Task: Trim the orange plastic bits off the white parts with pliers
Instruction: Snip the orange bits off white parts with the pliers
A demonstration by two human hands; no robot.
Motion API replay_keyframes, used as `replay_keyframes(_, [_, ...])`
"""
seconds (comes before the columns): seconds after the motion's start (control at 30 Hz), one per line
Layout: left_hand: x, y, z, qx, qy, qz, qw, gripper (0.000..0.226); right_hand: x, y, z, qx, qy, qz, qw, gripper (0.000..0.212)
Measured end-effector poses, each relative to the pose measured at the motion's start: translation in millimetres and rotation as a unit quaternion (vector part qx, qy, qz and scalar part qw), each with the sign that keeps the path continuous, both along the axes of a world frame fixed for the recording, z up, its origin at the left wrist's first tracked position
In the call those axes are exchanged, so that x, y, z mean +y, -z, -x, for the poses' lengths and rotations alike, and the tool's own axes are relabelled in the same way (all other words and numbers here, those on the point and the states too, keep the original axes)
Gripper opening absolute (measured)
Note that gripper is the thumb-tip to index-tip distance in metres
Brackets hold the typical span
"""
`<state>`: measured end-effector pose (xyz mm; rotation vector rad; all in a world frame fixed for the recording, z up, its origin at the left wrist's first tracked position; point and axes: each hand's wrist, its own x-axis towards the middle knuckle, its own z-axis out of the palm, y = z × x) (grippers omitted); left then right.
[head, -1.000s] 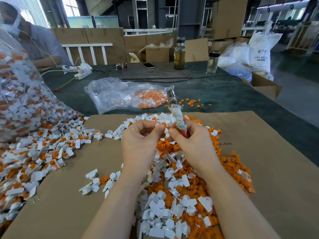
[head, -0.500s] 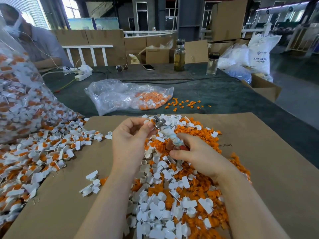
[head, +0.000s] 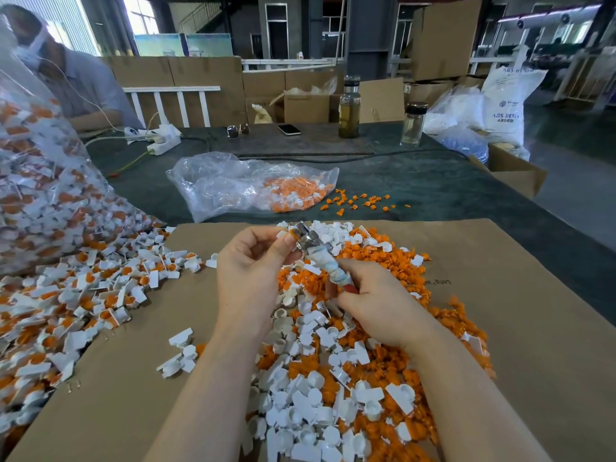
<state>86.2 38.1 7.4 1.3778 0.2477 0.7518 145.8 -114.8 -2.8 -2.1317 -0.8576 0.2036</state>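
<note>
Far left: clear bag point(head: 36, 181) of untrimmed parts, spilling into a loose heap point(head: 83, 295) of white pieces that still carry orange inserts.

Left hand point(head: 253, 261) is raised over the cardboard sheet point(head: 533, 345), fingers curled, thumb and forefinger pinching one small white part point(head: 283, 233) at its edge. An orange bit point(head: 294, 232) sticks out of that part on the side facing the tool.

Pliers point(head: 308, 240): metal head is right up against the orange bit, touching or all but touching. Cannot tell if the jaws are actually closed on it, too small and partly hidden by the thumb. Cloth-wrapped handles run down and right into the right hand point(head: 376, 301), which is wrapped around them in a firm grip.

Step in hand, my read: mid-trim on this one piece, the tool lined up at the orange/white joint. Next move likely needs a squeeze on the handles while the left pinch keeps the part steady, cut close to the white body without nicking it.

Below and right of both hands: mixed pile point(head: 333, 378) of trimmed white parts and loose orange offcuts. Plenty untrimmed stock on the left, so the job looks far from done.
</note>
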Motion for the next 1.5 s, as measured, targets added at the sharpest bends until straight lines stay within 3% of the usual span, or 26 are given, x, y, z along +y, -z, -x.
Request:
replay_keyframes(0.2, [1.1, 0.5, -2.9, 0.036, 0.016, 0.055, 0.998, 0.007, 1.8, 2.9, -1.9, -0.017, 0.013, 0.019, 1.0, 0.014])
replay_keyframes(0.33, [14.6, 2.2, -2.3, 0.051, 0.002, 0.205, 0.978, 0.005, 2.2, 10.0, -3.9, -0.058, 0.061, 0.042, 0.996, 0.009])
replay_keyframes(0.5, [55.3, 5.7, 3.3, 0.018, -0.095, 0.46, 0.883, 0.013, -2.7, 16.5, -13.3, -0.099, 0.161, 0.061, 0.98, 0.014])
replay_keyframes(0.7, [84.0, 12.7, 10.7, -0.136, -0.156, 0.611, 0.764, 0.028, -6.3, 16.8, -19.3, -0.083, 0.23, 0.049, 0.968, 0.021])
replay_keyframes(0.83, [89.4, 16.8, 12.4, -0.205, -0.172, 0.631, 0.729, 0.035, -7.6, 17.1, -19.8, -0.09, 0.231, 0.069, 0.966, 0.021])
replay_keyframes(0.97, [94.3, 19.6, 14.0, -0.237, -0.174, 0.622, 0.726, 0.035, -4.6, 17.6, -18.6, -0.106, 0.226, 0.089, 0.964, 0.03])
replay_keyframes(1.03, [91.4, 18.1, 15.5, -0.216, -0.142, 0.604, 0.754, 0.033, -2.5, 18.7, -17.6, -0.115, 0.223, 0.093, 0.964, 0.032])
replay_keyframes(1.1, [82.4, 13.9, 15.9, -0.112, -0.1, 0.532, 0.833, 0.025, 0.0, 19.6, -16.8, -0.129, 0.218, 0.101, 0.962, 0.028])
replay_keyframes(1.17, [70.5, 9.5, 13.0, 0.068, -0.061, 0.348, 0.933, 0.011, 2.8, 20.0, -15.6, -0.144, 0.212, 0.111, 0.96, 0.02])
replay_keyframes(1.2, [63.8, 7.5, 10.5, 0.148, -0.041, 0.237, 0.959, 0.009, 4.4, 20.1, -14.8, -0.15, 0.209, 0.115, 0.959, 0.016])
replay_keyframes(1.27, [52.0, 6.6, 6.0, 0.256, 0.011, 0.057, 0.965, 0.014, 8.0, 20.4, -13.1, -0.164, 0.207, 0.126, 0.956, 0.013])
replay_keyframes(1.33, [39.4, 9.4, 4.2, 0.326, 0.068, -0.078, 0.94, 0.013, 11.6, 21.5, -11.4, -0.188, 0.212, 0.144, 0.948, 0.011])
replay_keyframes(1.5, [22.9, 24.6, -6.3, 0.376, 0.055, -0.265, 0.886, 0.013, 15.4, 24.9, -8.3, -0.232, 0.24, 0.197, 0.922, 0.015])
